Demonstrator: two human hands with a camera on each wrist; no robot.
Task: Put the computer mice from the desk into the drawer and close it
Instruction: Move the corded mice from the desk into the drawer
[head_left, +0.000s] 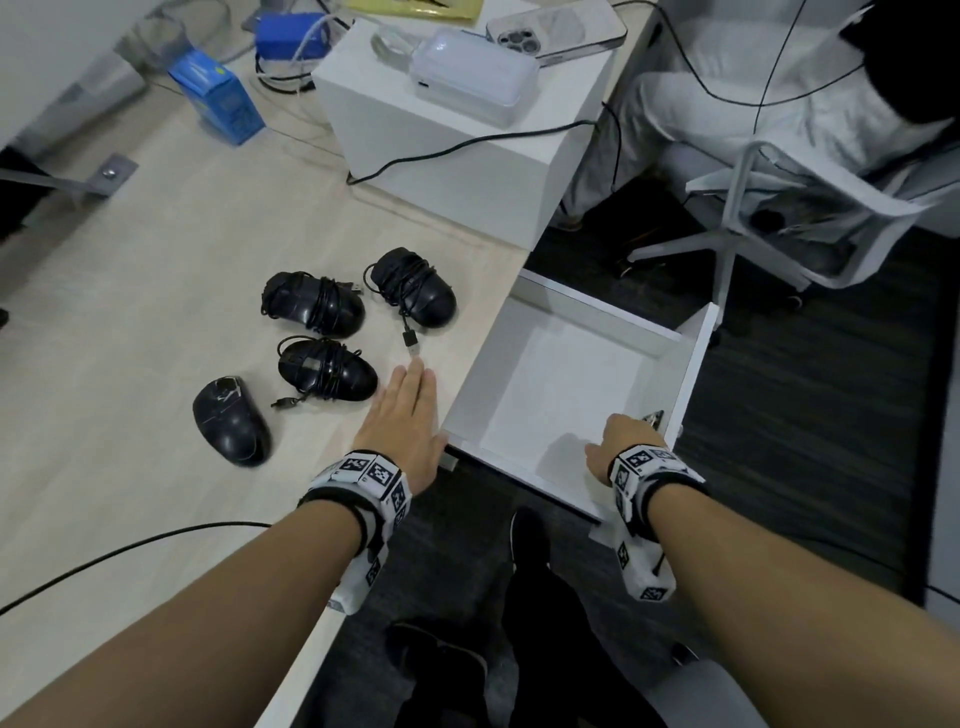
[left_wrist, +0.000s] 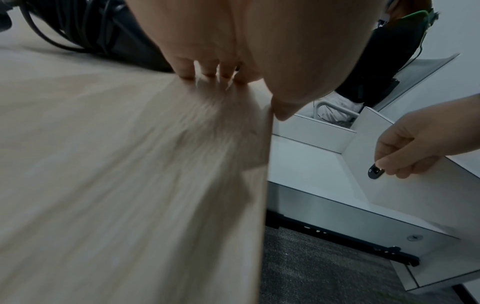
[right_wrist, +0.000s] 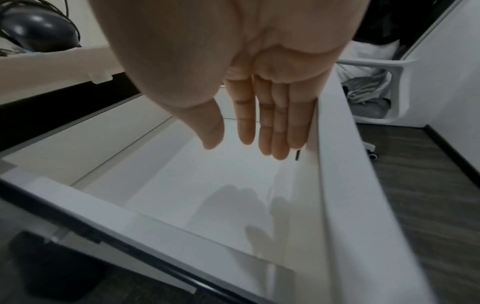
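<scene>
Several black computer mice lie on the light wooden desk (head_left: 130, 322). Three are wrapped in their cords (head_left: 311, 304) (head_left: 415, 286) (head_left: 327, 369), and one bare mouse (head_left: 231, 418) lies nearest the front left. My left hand (head_left: 408, 405) rests flat on the desk by its right edge, fingers straight, just right of the mice and holding nothing; its fingertips (left_wrist: 207, 70) touch the wood. The white drawer (head_left: 561, 384) stands pulled out and holds nothing. My right hand (head_left: 618, 441) hovers inside it beside the front panel (right_wrist: 337, 164), fingers (right_wrist: 262, 123) straight, holding nothing.
A USB plug (head_left: 410, 343) lies just beyond my left fingertips. A white box (head_left: 447, 150) carrying a white device and a phone stands at the back of the desk, with a blue carton (head_left: 218, 96) to its left. A cable (head_left: 130, 545) crosses the near desk. A seated person's chair (head_left: 779, 208) stands beyond the drawer.
</scene>
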